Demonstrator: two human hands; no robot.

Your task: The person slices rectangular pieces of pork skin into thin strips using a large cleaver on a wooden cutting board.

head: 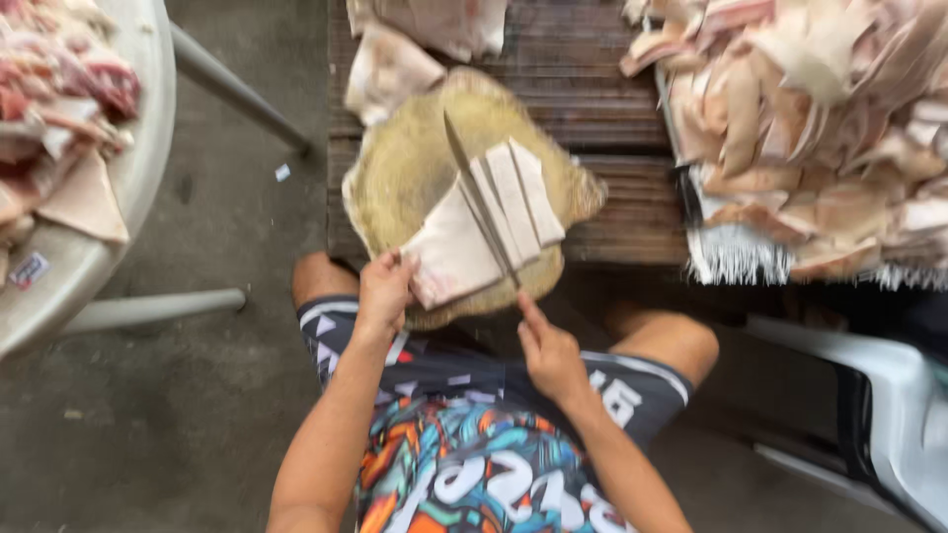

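Head view shows the right hand wrapped around a knife, blade across a pale pork skin slab on the round chopping block; the left hand pinches the slab's near edge; best kept taut, fingers clear, strips even.

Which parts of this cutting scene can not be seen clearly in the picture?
Head view only:
- Knife handle: hidden inside the right hand.
- Slab of pale meat: its near corner is covered by the left hand; motion blur hides the texture.
- Pile of cut pieces: cut off by the top and right edges.
- Round tray of meat: cut off by the left edge.
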